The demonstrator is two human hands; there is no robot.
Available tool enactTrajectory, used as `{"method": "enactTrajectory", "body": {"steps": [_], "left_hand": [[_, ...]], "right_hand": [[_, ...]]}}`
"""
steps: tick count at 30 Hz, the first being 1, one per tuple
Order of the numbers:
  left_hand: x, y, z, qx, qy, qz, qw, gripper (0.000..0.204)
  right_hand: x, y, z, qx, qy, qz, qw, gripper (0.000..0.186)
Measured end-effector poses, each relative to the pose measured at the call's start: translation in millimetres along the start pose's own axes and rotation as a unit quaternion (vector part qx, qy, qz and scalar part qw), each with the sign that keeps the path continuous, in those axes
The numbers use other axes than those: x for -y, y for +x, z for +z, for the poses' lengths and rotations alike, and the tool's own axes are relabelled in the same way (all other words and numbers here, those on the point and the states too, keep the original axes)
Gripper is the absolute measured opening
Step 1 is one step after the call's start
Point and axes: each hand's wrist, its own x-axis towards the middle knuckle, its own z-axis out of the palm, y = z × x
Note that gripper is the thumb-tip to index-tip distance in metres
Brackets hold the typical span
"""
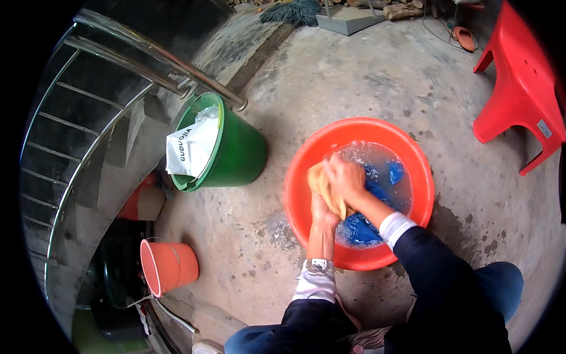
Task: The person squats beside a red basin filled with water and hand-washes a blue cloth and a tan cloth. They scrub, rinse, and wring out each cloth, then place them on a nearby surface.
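Note:
Both my hands are over the left part of a wide red-orange plastic basin (420, 171) on the floor. Between them is a wet yellow cloth (319, 179). My right hand (346, 179) is closed on the cloth from above, slightly blurred. My left hand (323, 211) is under it, its fingers mostly hidden by the cloth. Soapy, cloudy water (386, 154) fills the basin's lower part. Blue fabric (361, 229) soaks in it below my wrists, and a smaller blue piece (395, 172) shows at the right side.
Left of the basin stands a green bin (244, 150) with a white plastic bag (197, 144); a small orange bucket (180, 262) is nearer me. A red plastic stool (519, 82) is at the right. Metal railing (127, 53) lines the stairs. A mop head (292, 12) lies at the back.

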Motion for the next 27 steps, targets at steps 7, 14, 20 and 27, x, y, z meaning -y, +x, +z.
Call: {"method": "enactTrajectory", "body": {"steps": [7,14,20,27], "left_hand": [[-21.0,-13.9,11.6,-0.199,0.169,0.049,0.964,0.082],[-19.1,-1.7,-57.1,-0.171,0.083,0.007,0.982,0.078],[-44.1,2.7,-48.1,0.067,0.195,0.062,0.977,0.065],[-70.1,-16.8,13.7,0.090,0.650,0.114,0.746,0.043]], "right_hand": [[-91.8,23.6,-8.9,-0.127,-0.027,0.224,0.966,0.047],[-58.6,-0.6,30.0,0.074,-0.022,0.062,0.995,0.039],[70.2,-35.6,17.3,0.049,0.303,-0.136,0.942,0.020],[102.1,-60.7,-8.7,0.017,0.334,-0.141,0.932,0.032]]}}
